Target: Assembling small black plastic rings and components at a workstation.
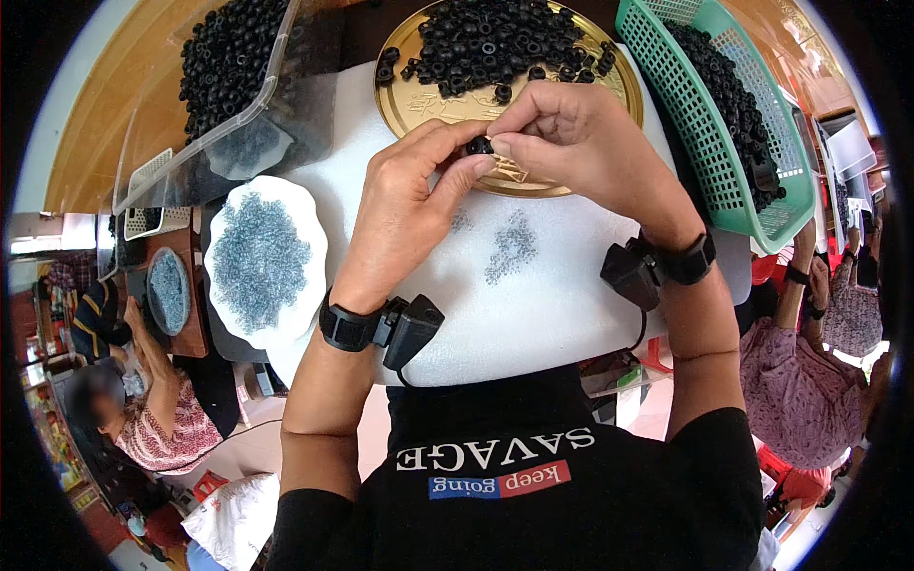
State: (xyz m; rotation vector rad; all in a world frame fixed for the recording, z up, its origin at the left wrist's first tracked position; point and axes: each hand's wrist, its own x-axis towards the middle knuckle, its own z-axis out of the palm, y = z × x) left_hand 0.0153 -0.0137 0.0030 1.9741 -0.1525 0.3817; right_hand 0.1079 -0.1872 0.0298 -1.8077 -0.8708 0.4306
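My left hand (409,195) pinches a small rounded black part (479,146) between thumb and forefinger, over the near edge of a round gold tray (419,103). The thumb and forefinger of my right hand (586,152) are closed at the right side of that part; anything between them is too small or hidden to name. Many similar black parts (495,43), some with a hole showing, lie heaped on the tray. Small clear bluish ring-like pieces (512,246) lie loose on the white foam sheet (428,328) below my hands.
A white wavy-edged plate (221,303) at left holds more clear bluish pieces. Behind it stands a clear plastic bin (262,114) with black parts. A green perforated basket (762,224) of black parts stands at right. Other people (176,419) sit at both sides.
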